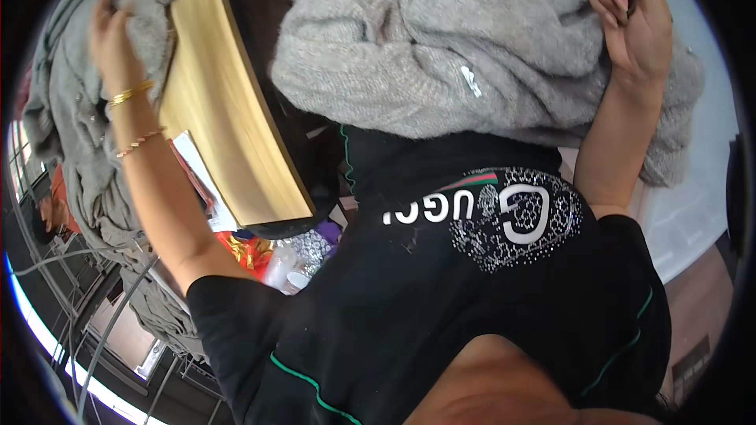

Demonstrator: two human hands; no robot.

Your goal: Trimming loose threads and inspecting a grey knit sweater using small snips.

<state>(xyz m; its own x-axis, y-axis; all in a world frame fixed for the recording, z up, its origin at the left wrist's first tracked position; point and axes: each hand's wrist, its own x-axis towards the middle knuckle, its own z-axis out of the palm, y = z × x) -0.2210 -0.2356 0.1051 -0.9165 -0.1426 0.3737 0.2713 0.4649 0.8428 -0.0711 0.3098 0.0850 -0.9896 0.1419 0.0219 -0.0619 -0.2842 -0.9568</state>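
Note:
A fuzzy light-grey knitted garment [441, 39] lies bunched across my lap, with a small white mark on it. My right hand [638, 24] is raised beside its right end. The fingers are curled closed at the top edge of the picture, and whatever they may hold is mostly cut off. My left hand [114, 43] reaches out to the far left, over a heap of grey-green knitwear [87, 142]. Motion smears its fingers, so I cannot see whether they grip the cloth. Two gold-coloured bracelets circle my left wrist and forearm.
A pale wooden board [228, 102] with a dark edge stands between the heap and my lap. Below it are papers [206, 181] and shiny red, gold and clear plastic wrapping [276, 260]. A white rounded surface [697, 220] lies to the right. Thin metal rods [114, 342] cross the lower left.

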